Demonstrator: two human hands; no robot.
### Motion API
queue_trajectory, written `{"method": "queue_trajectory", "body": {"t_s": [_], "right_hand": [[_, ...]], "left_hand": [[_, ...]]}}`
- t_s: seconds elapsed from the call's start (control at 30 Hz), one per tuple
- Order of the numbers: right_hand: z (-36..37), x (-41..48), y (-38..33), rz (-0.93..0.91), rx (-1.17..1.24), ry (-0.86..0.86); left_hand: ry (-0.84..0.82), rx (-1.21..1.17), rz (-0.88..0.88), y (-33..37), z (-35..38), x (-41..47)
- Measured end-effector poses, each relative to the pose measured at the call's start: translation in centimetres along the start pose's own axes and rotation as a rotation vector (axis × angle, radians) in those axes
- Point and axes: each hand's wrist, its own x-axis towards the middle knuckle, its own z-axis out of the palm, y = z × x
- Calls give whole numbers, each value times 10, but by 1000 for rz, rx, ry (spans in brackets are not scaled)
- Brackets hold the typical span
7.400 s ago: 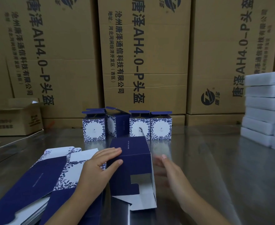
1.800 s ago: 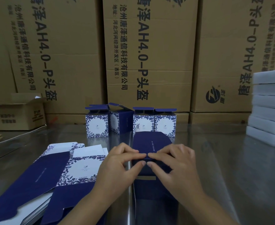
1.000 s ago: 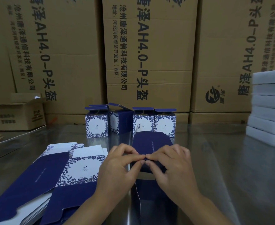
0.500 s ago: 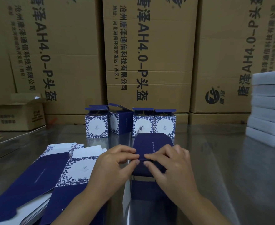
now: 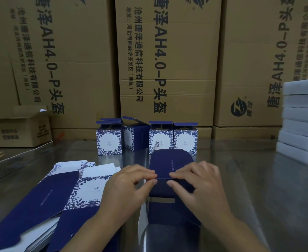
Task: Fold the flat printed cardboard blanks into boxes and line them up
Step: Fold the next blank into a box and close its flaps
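Hands up close first: left hand (image 5: 129, 186) and right hand (image 5: 198, 184) both pinch the creased top edge of a half-folded navy box (image 5: 169, 160) sitting mid-table on the steel table (image 5: 249, 188), fingertips nearly meeting. Flat blanks (image 5: 55, 195) are piled just left of it. Further back, four folded boxes (image 5: 140, 137) stand in a row, lids up, with big brown cartons (image 5: 167, 51) behind.

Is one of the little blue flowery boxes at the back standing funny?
Yes. The second box from the left is twisted cornerwise, showing its plain navy side, and its top flap slants up. The other three boxes face straight forward.
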Motion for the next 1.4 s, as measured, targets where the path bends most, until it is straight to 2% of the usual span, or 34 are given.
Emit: {"method": "queue_trajectory", "body": {"t_s": [0.2, 0.5, 0.73, 0.9, 1.4], "right_hand": [[0, 1, 7, 116, 146, -51], [-1, 2, 8, 119, 178, -87], [-6, 2, 17, 205, 245, -94], [-5, 4, 18, 289, 402, -76], [-2, -1, 29, 339, 502, -93]], "left_hand": [[9, 4, 4, 0, 2, 0], [4, -18, -3, -1, 2, 0], [9, -20, -38, -6, 1, 0], [8, -54, -55, -8, 3, 0], [8, -71, -124, -19, 3, 2]]}}
